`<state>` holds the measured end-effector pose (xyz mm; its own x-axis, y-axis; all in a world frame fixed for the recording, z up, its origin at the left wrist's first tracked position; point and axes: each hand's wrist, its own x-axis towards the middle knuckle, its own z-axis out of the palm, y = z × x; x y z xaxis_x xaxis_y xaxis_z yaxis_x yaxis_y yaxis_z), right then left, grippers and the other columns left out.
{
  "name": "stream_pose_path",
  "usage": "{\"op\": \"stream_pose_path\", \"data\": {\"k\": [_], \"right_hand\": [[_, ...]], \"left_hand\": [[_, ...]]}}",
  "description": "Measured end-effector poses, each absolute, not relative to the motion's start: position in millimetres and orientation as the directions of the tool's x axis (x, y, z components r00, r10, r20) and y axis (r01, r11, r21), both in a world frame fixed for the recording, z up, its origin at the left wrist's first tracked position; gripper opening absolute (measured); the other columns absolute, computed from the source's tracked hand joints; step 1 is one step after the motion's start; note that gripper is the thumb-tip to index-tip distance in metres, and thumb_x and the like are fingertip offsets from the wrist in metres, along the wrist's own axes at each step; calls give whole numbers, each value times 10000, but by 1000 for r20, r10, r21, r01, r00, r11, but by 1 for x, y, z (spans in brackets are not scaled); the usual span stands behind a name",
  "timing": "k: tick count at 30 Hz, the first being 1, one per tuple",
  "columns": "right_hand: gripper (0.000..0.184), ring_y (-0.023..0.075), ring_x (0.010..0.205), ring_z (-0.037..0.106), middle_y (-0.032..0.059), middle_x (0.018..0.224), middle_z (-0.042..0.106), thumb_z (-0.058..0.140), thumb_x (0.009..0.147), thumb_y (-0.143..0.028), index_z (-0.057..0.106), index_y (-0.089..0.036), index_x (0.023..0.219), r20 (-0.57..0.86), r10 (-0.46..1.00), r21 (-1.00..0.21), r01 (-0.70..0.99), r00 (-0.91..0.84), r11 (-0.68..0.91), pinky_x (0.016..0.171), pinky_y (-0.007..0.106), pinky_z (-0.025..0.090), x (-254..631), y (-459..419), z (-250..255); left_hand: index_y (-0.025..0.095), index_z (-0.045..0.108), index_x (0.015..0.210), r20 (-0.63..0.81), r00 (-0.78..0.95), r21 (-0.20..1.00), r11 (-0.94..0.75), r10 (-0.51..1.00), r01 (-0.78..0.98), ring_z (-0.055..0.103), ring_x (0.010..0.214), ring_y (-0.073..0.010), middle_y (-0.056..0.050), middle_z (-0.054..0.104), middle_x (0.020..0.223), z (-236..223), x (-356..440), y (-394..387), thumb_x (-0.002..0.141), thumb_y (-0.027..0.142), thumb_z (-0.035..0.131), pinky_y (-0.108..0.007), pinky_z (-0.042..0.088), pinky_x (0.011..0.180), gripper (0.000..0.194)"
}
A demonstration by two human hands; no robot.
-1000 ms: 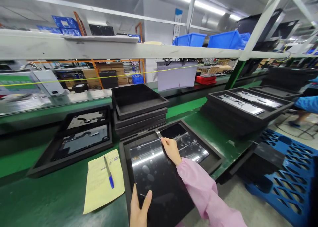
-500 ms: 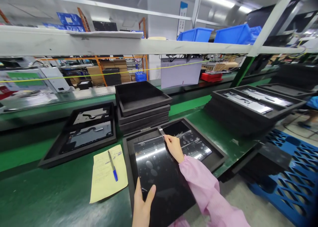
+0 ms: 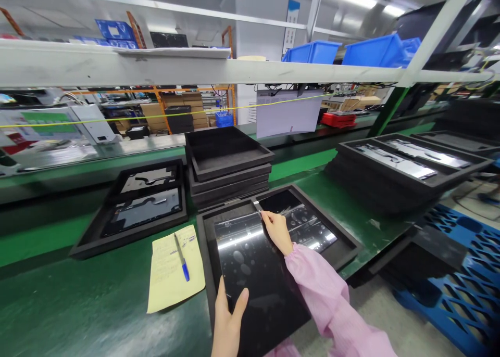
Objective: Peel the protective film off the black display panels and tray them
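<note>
Blue bins (image 3: 312, 52) sit on a white shelf (image 3: 175, 73) at upper right, above a pale panel (image 3: 287, 112) and a red box (image 3: 338, 120). A blue pallet (image 3: 424, 306) lies at lower right. Left of centre, a pen (image 3: 181, 256) rests on yellow paper (image 3: 167, 289).

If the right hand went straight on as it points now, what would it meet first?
From the right hand, probably the far rim of the black tray beneath it, with the stacked trays behind. Its height over that rim is unclear here, so it might pass above.
</note>
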<state>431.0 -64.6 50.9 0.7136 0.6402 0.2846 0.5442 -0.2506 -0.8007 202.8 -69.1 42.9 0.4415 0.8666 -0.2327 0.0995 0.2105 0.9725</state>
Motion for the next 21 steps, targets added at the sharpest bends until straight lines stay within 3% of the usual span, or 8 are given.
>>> {"op": "stream_pose_path", "data": {"k": [10, 21], "right_hand": [[431, 109, 659, 539, -16, 687, 512, 489, 949, -472, 568, -84, 781, 282, 636, -790, 550, 718, -272, 642, 237, 489, 429, -65, 54], [431, 106, 658, 529, -13, 697, 510, 476, 953, -475, 569, -87, 792, 297, 643, -786, 563, 706, -255, 639, 234, 481, 429, -66, 54]], "left_hand": [[74, 293, 1418, -238, 487, 971, 216, 840, 102, 244, 1431, -300, -205, 282, 1531, 39, 201, -68, 783, 536, 576, -397, 147, 1184, 835], [114, 388, 1374, -226, 445, 974, 205, 867, 95, 294, 1409, -325, -171, 371, 1495, 33, 202, -69, 756, 559, 603, -395, 194, 1175, 791]]}}
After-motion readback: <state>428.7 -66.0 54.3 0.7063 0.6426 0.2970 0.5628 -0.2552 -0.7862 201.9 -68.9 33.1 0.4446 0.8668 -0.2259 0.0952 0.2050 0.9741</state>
